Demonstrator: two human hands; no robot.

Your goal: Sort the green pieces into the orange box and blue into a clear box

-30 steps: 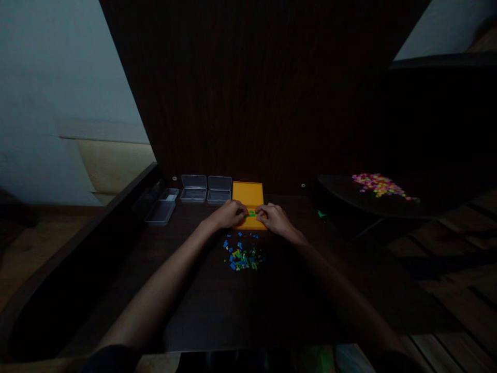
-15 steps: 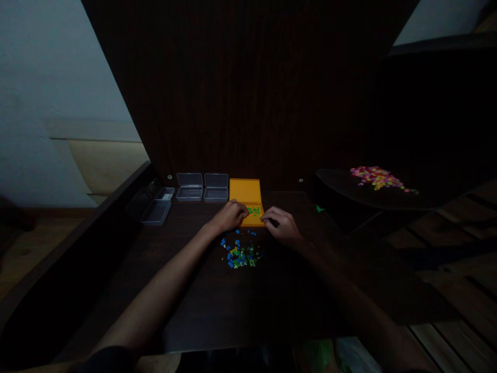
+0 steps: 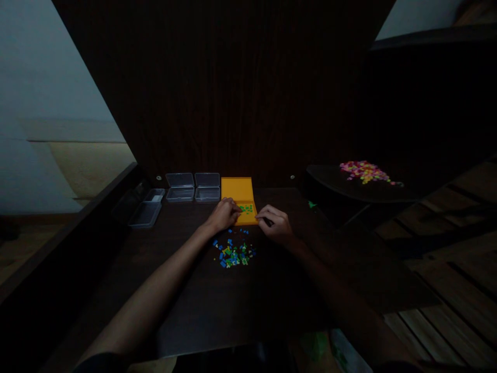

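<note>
Fingers point(image 3: 234, 209) of left hand point(image 3: 223, 213) and right hand point(image 3: 277, 224) bend, pinching or not I can't tell, maybe steadying the open yellow rectangular plastic box point(image 3: 236, 188).

dark sleeves point(image 3: 101, 363) just in view above long bare forearms point(image 3: 155, 296), left hand point(image 3: 224, 213) and right hand point(image 3: 275, 224) likewise bare

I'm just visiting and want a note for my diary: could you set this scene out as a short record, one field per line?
Left hand: at the left side of the open yellow box
Right hand: at its right edge, fingers curled; grip unclear
In the box: small green pieces
Nearer the person: a scattered mixed pile, blue, green, yellow and whitish
Clear boxes: two side by side, lids raised, left of the yellow one
Far right: a pink-and-yellow heap
Light: dim
</note>
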